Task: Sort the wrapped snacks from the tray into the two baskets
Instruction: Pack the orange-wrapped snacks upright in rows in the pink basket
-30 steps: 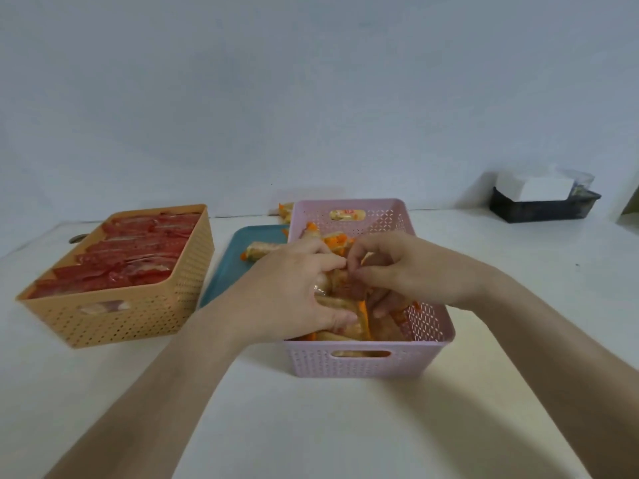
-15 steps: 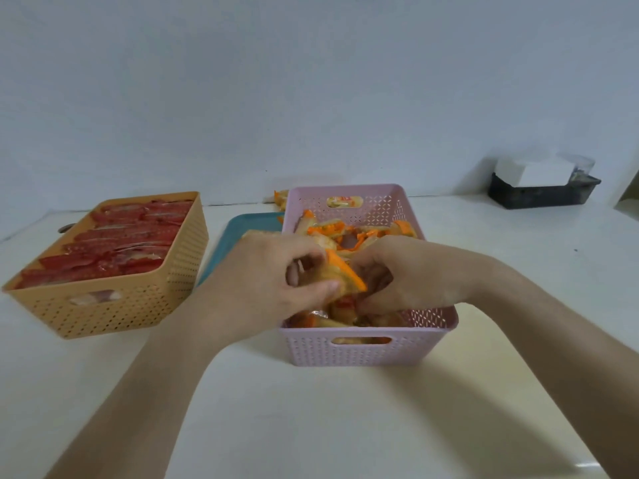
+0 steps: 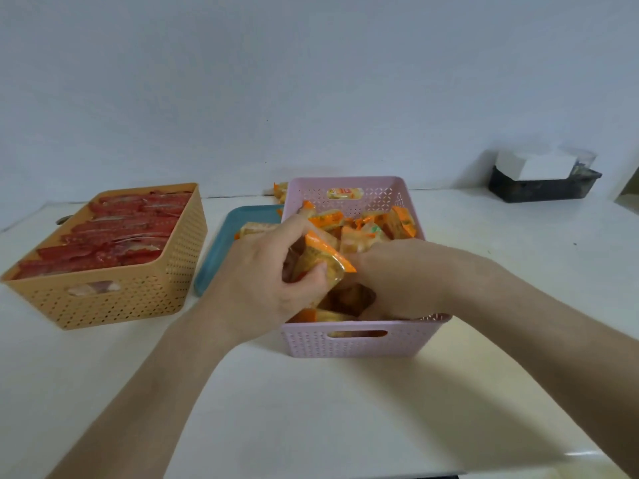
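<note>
Baskets (image 3: 359, 340) and tray (image 3: 221, 250) sit on white table (image 3: 311, 409).

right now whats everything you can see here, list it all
orange basket: one, orange, left on the table
red-wrapped snacks: many, red, rows inside the orange basket
tray: one, teal, between the baskets
pink basket: one, pink, centre
orange-wrapped snacks: many, orange, piled in the pink basket
black bin: one, black, far right by the wall
table: one, white
left hand: one, gripping an orange packet
right hand: one, reaching into the pink basket
</note>
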Available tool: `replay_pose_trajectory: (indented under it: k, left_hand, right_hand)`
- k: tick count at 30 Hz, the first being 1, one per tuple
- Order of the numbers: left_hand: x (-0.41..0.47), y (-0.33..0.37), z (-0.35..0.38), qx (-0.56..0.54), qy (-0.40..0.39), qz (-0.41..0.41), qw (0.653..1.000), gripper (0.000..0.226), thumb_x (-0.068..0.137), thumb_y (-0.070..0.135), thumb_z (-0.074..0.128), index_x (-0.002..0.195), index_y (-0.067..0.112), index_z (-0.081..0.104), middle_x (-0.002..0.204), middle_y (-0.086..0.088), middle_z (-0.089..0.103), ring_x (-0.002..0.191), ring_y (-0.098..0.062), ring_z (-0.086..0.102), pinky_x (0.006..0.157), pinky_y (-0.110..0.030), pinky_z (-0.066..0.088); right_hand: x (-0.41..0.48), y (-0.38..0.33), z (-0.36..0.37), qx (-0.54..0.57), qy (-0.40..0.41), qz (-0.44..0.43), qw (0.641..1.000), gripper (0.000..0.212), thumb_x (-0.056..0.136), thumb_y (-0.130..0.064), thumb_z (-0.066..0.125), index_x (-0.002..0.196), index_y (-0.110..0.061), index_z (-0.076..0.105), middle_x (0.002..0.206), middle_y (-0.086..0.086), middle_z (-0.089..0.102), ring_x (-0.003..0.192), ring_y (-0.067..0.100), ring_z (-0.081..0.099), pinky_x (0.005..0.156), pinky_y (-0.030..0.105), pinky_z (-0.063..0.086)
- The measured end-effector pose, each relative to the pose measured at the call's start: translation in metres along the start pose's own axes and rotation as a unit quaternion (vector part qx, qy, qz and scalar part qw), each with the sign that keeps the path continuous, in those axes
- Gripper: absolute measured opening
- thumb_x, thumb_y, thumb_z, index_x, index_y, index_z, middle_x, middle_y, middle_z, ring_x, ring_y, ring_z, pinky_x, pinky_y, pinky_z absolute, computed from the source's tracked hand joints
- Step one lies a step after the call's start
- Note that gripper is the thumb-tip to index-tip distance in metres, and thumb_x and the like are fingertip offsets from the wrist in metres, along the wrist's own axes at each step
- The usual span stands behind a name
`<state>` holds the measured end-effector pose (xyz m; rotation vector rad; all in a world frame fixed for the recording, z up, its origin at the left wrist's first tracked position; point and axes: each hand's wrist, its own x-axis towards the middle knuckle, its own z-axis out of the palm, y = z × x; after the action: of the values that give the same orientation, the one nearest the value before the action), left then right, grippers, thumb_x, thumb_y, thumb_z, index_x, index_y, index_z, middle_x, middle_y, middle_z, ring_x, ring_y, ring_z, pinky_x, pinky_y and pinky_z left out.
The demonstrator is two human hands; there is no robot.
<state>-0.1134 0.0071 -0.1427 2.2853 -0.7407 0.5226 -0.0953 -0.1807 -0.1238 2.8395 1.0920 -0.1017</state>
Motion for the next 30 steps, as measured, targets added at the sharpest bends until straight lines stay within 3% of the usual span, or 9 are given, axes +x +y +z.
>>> replay_pose_trajectory:
  k: [2, 6, 8, 10, 13, 17, 22, 26, 30]
  left_hand:
    - [0.001, 0.001, -0.004, -0.011, -0.033, -0.005, 0.999, 0.018, 0.077, 0.038, 0.059, 0.094, 0.033, 0.054, 0.065, 0.016, 0.056, 0.048, -0.005, 0.049, 0.046, -0.008, 0.031]
    - [0.007, 0.008, -0.013, 0.059, -0.142, 0.025, 0.988, 0.024, 0.081, 0.029, 0.064, 0.103, 0.039, 0.061, 0.071, 0.02, 0.056, 0.06, -0.004, 0.054, 0.054, -0.007, 0.035]
    - [0.013, 0.01, -0.016, 0.096, -0.201, 0.044, 0.974, 0.025, 0.078, 0.033, 0.068, 0.1, 0.042, 0.062, 0.081, 0.03, 0.054, 0.071, 0.004, 0.054, 0.062, -0.005, 0.035]
    - [0.021, 0.012, -0.016, 0.138, -0.233, 0.032, 0.962, 0.029, 0.073, 0.038, 0.072, 0.099, 0.045, 0.059, 0.083, 0.029, 0.052, 0.079, 0.007, 0.052, 0.065, -0.009, 0.035]
    - [0.025, 0.01, -0.009, 0.192, -0.201, 0.018, 0.96, 0.031, 0.073, 0.04, 0.075, 0.098, 0.041, 0.057, 0.089, 0.021, 0.055, 0.085, -0.004, 0.053, 0.072, -0.025, 0.043]
    - [0.018, 0.012, 0.0, 0.242, -0.14, 0.054, 0.959, 0.028, 0.077, 0.038, 0.071, 0.101, 0.034, 0.058, 0.095, 0.015, 0.058, 0.089, -0.01, 0.054, 0.07, -0.027, 0.041]
    - [0.01, 0.008, 0.003, 0.264, -0.049, 0.064, 0.961, 0.032, 0.076, 0.03, 0.073, 0.106, 0.027, 0.062, 0.095, 0.007, 0.061, 0.082, -0.019, 0.06, 0.061, -0.027, 0.04]
    - [0.009, 0.007, -0.003, 0.201, -0.012, 0.033, 0.979, 0.028, 0.074, 0.025, 0.076, 0.096, 0.025, 0.058, 0.09, 0.012, 0.056, 0.08, -0.014, 0.056, 0.066, -0.023, 0.038]
    - [0.012, 0.004, -0.019, 0.112, -0.041, -0.025, 0.992, 0.03, 0.069, 0.025, 0.081, 0.09, 0.03, 0.06, 0.08, 0.018, 0.058, 0.08, 0.0, 0.052, 0.068, -0.011, 0.037]
  right_hand:
    - [-0.001, 0.004, 0.005, -0.049, 0.084, 0.044, 0.994, 0.039, 0.08, -0.052, 0.061, 0.112, -0.031, 0.056, 0.093, -0.007, 0.063, 0.079, 0.02, 0.058, 0.061, 0.03, 0.044]
    - [0.002, 0.014, 0.023, -0.114, 0.215, 0.108, 0.964, 0.037, 0.092, -0.042, 0.042, 0.127, -0.029, 0.041, 0.101, 0.0, 0.065, 0.09, 0.027, 0.065, 0.057, 0.034, 0.039]
    - [0.0, 0.017, 0.021, -0.072, 0.196, 0.079, 0.975, 0.051, 0.09, -0.042, 0.047, 0.138, -0.039, 0.033, 0.105, -0.005, 0.065, 0.095, 0.022, 0.063, 0.062, 0.033, 0.041]
    - [-0.006, 0.015, 0.007, 0.064, 0.121, 0.036, 0.99, 0.051, 0.082, -0.038, 0.062, 0.13, -0.038, 0.044, 0.099, -0.011, 0.063, 0.09, 0.014, 0.06, 0.068, 0.026, 0.043]
    - [-0.009, 0.012, -0.002, 0.152, 0.043, 0.003, 0.987, 0.026, 0.078, -0.035, 0.071, 0.096, -0.027, 0.054, 0.082, -0.012, 0.058, 0.074, 0.008, 0.053, 0.063, 0.018, 0.042]
    - [0.0, 0.007, 0.009, 0.118, 0.029, 0.004, 0.993, 0.034, 0.079, -0.046, 0.068, 0.104, -0.024, 0.059, 0.092, -0.009, 0.064, 0.081, 0.014, 0.057, 0.065, 0.02, 0.046]
    - [0.009, 0.004, 0.014, 0.159, 0.033, 0.019, 0.986, 0.068, 0.076, -0.044, 0.073, 0.128, -0.019, 0.038, 0.094, -0.005, 0.058, 0.085, 0.017, 0.056, 0.075, 0.031, 0.048]
    - [0.001, 0.006, 0.01, 0.177, 0.078, 0.039, 0.98, 0.056, 0.078, -0.04, 0.072, 0.117, -0.018, 0.038, 0.082, -0.007, 0.054, 0.077, 0.017, 0.052, 0.065, 0.027, 0.045]
    - [-0.002, 0.012, 0.003, 0.17, 0.094, 0.065, 0.979, 0.046, 0.076, -0.027, 0.068, 0.117, -0.027, 0.047, 0.076, -0.016, 0.046, 0.076, 0.012, 0.047, 0.059, 0.023, 0.038]
